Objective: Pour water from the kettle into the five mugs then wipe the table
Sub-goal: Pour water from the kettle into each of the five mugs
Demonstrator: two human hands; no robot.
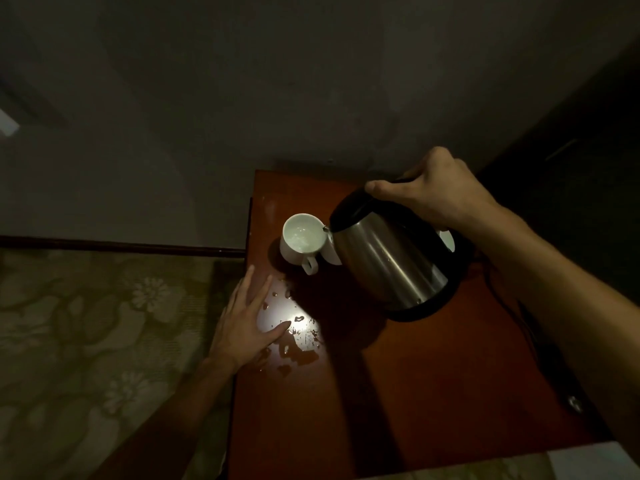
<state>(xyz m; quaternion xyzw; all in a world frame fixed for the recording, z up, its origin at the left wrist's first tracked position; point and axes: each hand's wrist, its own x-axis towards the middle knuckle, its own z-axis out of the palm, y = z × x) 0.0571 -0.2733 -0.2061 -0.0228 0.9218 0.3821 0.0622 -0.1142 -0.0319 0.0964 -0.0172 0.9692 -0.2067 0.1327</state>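
Our left hand point(247, 325) lies flat and released on the wet near-left edge of the worktop point(415, 393), fingers spread among spilled drops. Farther in, our right hand point(436, 190) grips the kettle point(388, 258) by its handle, tilted so the spout sits over the white mug point(299, 239), which holds some water.

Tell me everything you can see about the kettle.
The kettle has a shiny steel-looking body, black lid, black base ring and black handle. The right hand grips the handle, holding it off the table, tilted left, spout over the white mug. It hides parts of other white mugs behind it.
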